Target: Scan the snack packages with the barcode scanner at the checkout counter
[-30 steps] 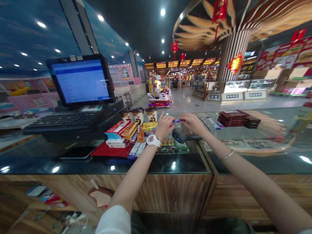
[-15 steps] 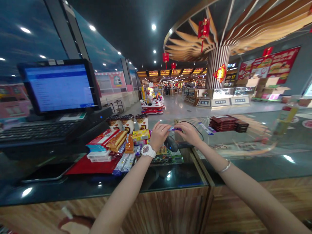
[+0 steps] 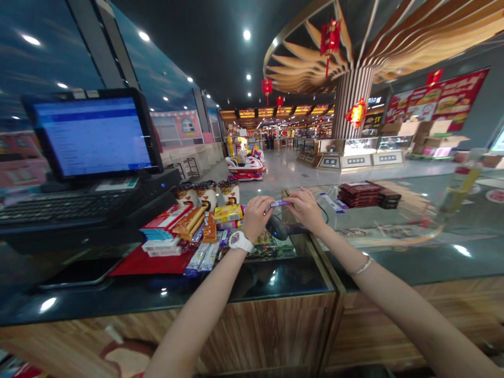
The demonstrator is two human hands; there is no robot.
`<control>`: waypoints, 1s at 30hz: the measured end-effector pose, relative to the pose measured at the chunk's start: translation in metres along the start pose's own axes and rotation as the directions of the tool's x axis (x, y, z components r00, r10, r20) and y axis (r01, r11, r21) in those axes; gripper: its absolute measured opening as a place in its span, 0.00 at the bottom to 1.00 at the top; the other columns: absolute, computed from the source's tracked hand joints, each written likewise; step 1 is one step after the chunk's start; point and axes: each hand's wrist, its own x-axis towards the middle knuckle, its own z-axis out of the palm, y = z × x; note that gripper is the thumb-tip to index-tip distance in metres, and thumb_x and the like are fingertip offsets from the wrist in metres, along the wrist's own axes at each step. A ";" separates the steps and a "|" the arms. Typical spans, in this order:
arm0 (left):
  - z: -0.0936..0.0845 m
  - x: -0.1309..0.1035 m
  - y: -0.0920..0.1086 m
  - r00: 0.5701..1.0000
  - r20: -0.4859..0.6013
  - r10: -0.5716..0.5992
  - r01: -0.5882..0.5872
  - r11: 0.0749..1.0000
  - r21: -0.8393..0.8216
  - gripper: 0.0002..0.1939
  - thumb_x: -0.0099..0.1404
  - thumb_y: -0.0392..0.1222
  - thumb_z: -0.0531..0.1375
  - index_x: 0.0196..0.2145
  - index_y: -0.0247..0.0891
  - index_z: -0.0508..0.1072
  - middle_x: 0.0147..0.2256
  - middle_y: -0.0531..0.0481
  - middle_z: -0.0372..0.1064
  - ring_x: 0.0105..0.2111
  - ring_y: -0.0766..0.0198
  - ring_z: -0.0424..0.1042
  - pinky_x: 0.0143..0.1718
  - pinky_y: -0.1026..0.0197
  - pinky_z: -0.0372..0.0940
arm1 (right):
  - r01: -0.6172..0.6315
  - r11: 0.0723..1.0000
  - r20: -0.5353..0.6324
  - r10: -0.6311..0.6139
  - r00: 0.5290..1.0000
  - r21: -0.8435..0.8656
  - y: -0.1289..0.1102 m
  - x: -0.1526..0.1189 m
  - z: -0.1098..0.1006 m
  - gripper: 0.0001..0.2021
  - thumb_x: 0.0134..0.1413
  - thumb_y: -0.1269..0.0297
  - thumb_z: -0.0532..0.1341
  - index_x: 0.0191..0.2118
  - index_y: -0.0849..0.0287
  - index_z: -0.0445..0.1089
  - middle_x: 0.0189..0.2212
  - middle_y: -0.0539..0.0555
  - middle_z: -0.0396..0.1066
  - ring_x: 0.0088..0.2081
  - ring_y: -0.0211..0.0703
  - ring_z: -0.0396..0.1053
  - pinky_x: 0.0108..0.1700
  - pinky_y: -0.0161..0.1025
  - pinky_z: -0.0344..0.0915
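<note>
A slim purple packet [image 3: 280, 203] is stretched level between my two hands, above the counter. My left hand [image 3: 256, 216], with a white watch at its wrist, pinches the packet's left end. The right end is in the fingers of my right hand [image 3: 306, 210], whose wrist wears a silver bangle. Just below the packet lies a black barcode scanner [image 3: 277, 228] with a blue light. Left of my left hand are yellow boxes [image 3: 228, 213], an orange-brown snack pack [image 3: 210, 228] and blue-and-white stick packets [image 3: 208, 257].
A monitor [image 3: 94, 137] and keyboard [image 3: 66, 207] stand left, with a tablet [image 3: 81, 274] in front. Three lidded cups [image 3: 207, 197] stand behind red boxes [image 3: 165, 223]. Stacked brown packets [image 3: 360, 194] and a purple-white stick [image 3: 332, 203] lie right. A bottle [image 3: 460, 186] is farther right.
The packet between my hands has turned so that its printed face shows more clearly. My hands have shifted very slightly, and the whole view has moved a little.
</note>
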 end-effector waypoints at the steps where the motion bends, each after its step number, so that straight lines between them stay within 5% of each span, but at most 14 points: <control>1: 0.000 0.000 0.000 1.000 -0.005 -0.006 0.006 1.000 0.001 0.06 0.68 0.38 0.59 0.42 0.40 0.74 0.42 0.48 0.76 0.45 0.59 0.73 0.53 0.53 0.65 | -0.003 1.000 0.005 0.003 1.000 0.001 0.000 0.000 0.000 0.08 0.64 0.62 0.58 0.42 0.52 0.75 0.38 0.53 0.75 0.44 0.46 0.71 0.62 0.53 0.58; 6: 0.000 -0.002 -0.002 0.999 0.010 -0.043 0.043 0.999 0.022 0.05 0.66 0.38 0.61 0.40 0.41 0.75 0.39 0.49 0.74 0.43 0.58 0.72 0.49 0.54 0.65 | -0.044 0.998 0.063 0.041 0.997 0.042 -0.002 0.000 -0.002 0.10 0.63 0.62 0.58 0.48 0.52 0.73 0.43 0.56 0.74 0.48 0.49 0.70 0.61 0.54 0.60; 10: -0.002 -0.001 -0.010 0.996 0.006 -0.092 0.092 0.995 0.030 0.05 0.66 0.36 0.61 0.40 0.41 0.75 0.39 0.48 0.74 0.42 0.58 0.71 0.46 0.55 0.65 | -0.112 0.986 0.124 0.097 0.988 0.125 -0.002 0.005 -0.010 0.23 0.59 0.62 0.61 0.59 0.52 0.64 0.53 0.60 0.68 0.56 0.53 0.66 0.58 0.53 0.63; 12: -0.004 -0.001 -0.015 0.992 -0.010 -0.126 0.126 0.992 0.031 0.05 0.65 0.35 0.61 0.39 0.40 0.75 0.38 0.48 0.74 0.42 0.58 0.71 0.46 0.55 0.65 | -0.165 0.968 0.215 0.122 0.969 0.191 0.000 0.008 -0.016 0.24 0.58 0.62 0.61 0.60 0.54 0.63 0.51 0.59 0.70 0.53 0.52 0.68 0.56 0.51 0.65; 16: -0.007 0.000 -0.024 0.981 -0.025 -0.192 0.192 0.981 0.010 0.08 0.63 0.30 0.61 0.38 0.40 0.74 0.39 0.48 0.73 0.43 0.58 0.71 0.47 0.56 0.65 | -0.280 0.911 0.533 0.082 0.842 0.302 0.009 0.008 -0.026 0.22 0.55 0.62 0.63 0.56 0.58 0.67 0.43 0.57 0.74 0.45 0.48 0.73 0.52 0.47 0.68; 23: -0.005 -0.004 -0.026 0.969 0.013 -0.247 0.247 0.968 -0.036 0.08 0.61 0.29 0.61 0.37 0.41 0.73 0.39 0.49 0.72 0.43 0.58 0.71 0.47 0.56 0.66 | -0.427 0.864 0.844 0.004 0.537 0.268 0.021 -0.011 -0.019 0.42 0.36 0.59 0.74 0.60 0.58 0.64 0.57 0.61 0.68 0.56 0.55 0.67 0.58 0.48 0.63; 26: -0.003 -0.005 -0.024 0.970 0.025 -0.240 0.241 0.970 -0.037 0.07 0.61 0.30 0.62 0.36 0.41 0.73 0.39 0.49 0.73 0.43 0.57 0.71 0.47 0.56 0.65 | -0.435 0.873 0.875 0.020 0.483 0.220 0.018 -0.012 -0.013 0.38 0.36 0.63 0.73 0.59 0.60 0.66 0.54 0.60 0.71 0.53 0.56 0.70 0.55 0.48 0.65; 30: -0.002 -0.005 -0.022 0.976 0.028 -0.215 0.216 0.976 -0.037 0.07 0.61 0.31 0.63 0.37 0.40 0.73 0.40 0.48 0.74 0.43 0.57 0.72 0.48 0.55 0.65 | -0.393 0.904 0.869 0.052 0.492 0.169 0.010 -0.008 -0.012 0.31 0.39 0.68 0.69 0.55 0.61 0.68 0.50 0.59 0.73 0.49 0.54 0.71 0.51 0.45 0.66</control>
